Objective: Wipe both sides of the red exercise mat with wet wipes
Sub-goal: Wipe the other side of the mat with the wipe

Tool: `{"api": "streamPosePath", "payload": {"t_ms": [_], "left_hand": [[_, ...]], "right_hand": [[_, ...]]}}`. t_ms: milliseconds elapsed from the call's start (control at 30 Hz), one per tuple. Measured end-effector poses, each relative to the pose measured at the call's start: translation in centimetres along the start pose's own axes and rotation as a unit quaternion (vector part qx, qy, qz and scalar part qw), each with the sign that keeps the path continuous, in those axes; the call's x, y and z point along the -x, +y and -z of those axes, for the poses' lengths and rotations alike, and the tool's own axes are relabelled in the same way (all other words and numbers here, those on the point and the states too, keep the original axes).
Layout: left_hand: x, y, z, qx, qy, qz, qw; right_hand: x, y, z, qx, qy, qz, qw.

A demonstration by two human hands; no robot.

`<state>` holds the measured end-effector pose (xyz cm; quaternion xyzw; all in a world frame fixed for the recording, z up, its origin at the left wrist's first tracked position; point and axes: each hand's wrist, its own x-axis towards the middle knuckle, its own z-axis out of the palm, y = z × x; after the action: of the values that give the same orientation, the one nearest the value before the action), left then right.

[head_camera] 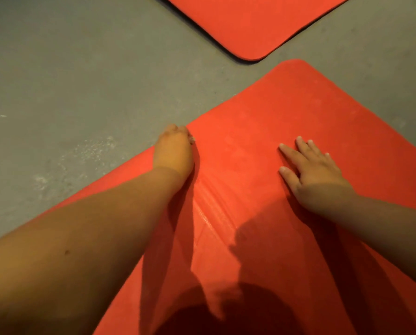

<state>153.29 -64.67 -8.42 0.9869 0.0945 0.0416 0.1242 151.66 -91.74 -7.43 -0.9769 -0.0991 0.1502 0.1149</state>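
The red exercise mat [286,112] lies flat on the grey floor, one rounded corner pointing away from me. My left hand [174,147] sits at the mat's left edge, fingers curled down over a small whitish wet wipe [192,139] of which only a sliver shows. My right hand [311,168] rests flat on the mat with fingers spread, holding nothing. A glossy damp streak [209,209] runs down the mat between my arms.
A second red mat [257,22] with a dark edge lies on the floor at the top, close to the near mat's corner. Grey concrete floor [76,81] with pale scuffs spreads to the left. My shadow covers the near part of the mat.
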Motion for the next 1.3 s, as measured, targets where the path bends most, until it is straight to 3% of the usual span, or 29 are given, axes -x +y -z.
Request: {"api": "streamPosePath", "payload": {"t_ms": [67, 133, 200, 267, 367, 433, 467, 533, 600, 667, 733, 800, 867, 933, 967, 1033, 1100, 1167, 1200, 1300], "left_hand": [[3.7, 2.0, -0.1, 0.019, -0.008, -0.114, 0.993], [8.6, 3.4, 0.3, 0.061, -0.058, -0.271, 0.959], [8.8, 2.7, 0.0, 0.038, -0.085, -0.358, 0.929], [5.2, 1.7, -0.5, 0.013, -0.029, -0.289, 0.957], [-1.7, -0.5, -0.5, 0.029, 0.047, -0.028, 0.998], [-2.8, -0.4, -0.6, 0.034, 0.034, 0.017, 0.999], [-1.8, 0.5, -0.6, 0.030, 0.017, -0.005, 0.999], [2.3, 3.3, -1.1, 0.050, -0.004, -0.131, 0.990], [7.8, 6.4, -1.3, 0.093, -0.073, -0.268, 0.956], [9.9, 7.3, -1.6, 0.132, -0.113, -0.320, 0.931], [6.4, 6.5, -2.0, 0.130, -0.045, -0.279, 0.950], [0.6, 4.7, -2.3, 0.092, 0.025, -0.140, 0.986], [-4.6, 2.2, -1.9, 0.083, 0.055, -0.009, 0.995], [-5.4, 1.7, -1.7, 0.094, 0.055, 0.049, 0.993], [-4.2, 2.5, -1.9, 0.093, 0.046, 0.036, 0.994], [0.7, 5.3, -2.1, 0.112, 0.020, -0.070, 0.991], [6.4, 7.7, -2.0, 0.129, -0.066, -0.246, 0.958], [6.1, 7.7, -2.0, 0.127, -0.099, -0.341, 0.926], [3.9, 7.3, -2.2, 0.117, -0.076, -0.322, 0.937], [-4.4, 4.9, -2.2, 0.080, 0.026, -0.124, 0.989]], "right_hand": [[0.3, 0.3, 0.0, 0.004, 0.003, 0.008, 1.000], [0.8, 0.9, 0.1, 0.011, 0.003, 0.020, 1.000], [0.9, 1.6, 0.2, 0.019, 0.006, 0.030, 0.999], [0.9, 2.1, -0.2, 0.030, 0.017, 0.037, 0.999], [1.0, 2.1, -1.0, 0.028, 0.041, 0.038, 0.998], [0.9, 2.0, -1.3, 0.025, 0.042, 0.035, 0.998], [0.9, 2.0, -1.3, 0.024, 0.041, 0.036, 0.998], [0.8, 2.1, -1.1, 0.024, 0.041, 0.038, 0.998], [0.8, 2.3, -1.0, 0.025, 0.047, 0.044, 0.998], [0.8, 2.1, -1.1, 0.034, 0.050, 0.044, 0.997], [0.7, 2.0, -1.2, 0.049, 0.056, 0.040, 0.996], [0.7, 2.2, -1.4, 0.051, 0.060, 0.040, 0.996], [0.6, 2.4, -1.5, 0.039, 0.054, 0.041, 0.997], [0.6, 2.5, -1.4, 0.027, 0.047, 0.046, 0.997], [0.6, 2.6, -1.2, 0.023, 0.046, 0.049, 0.997], [0.5, 2.7, -1.1, 0.018, 0.043, 0.050, 0.998], [0.5, 2.7, -1.1, 0.019, 0.041, 0.051, 0.998], [0.4, 2.7, -1.0, 0.022, 0.040, 0.053, 0.998], [0.4, 2.8, -1.1, 0.020, 0.040, 0.055, 0.997], [0.5, 3.0, -1.6, 0.012, 0.045, 0.050, 0.998]]}}
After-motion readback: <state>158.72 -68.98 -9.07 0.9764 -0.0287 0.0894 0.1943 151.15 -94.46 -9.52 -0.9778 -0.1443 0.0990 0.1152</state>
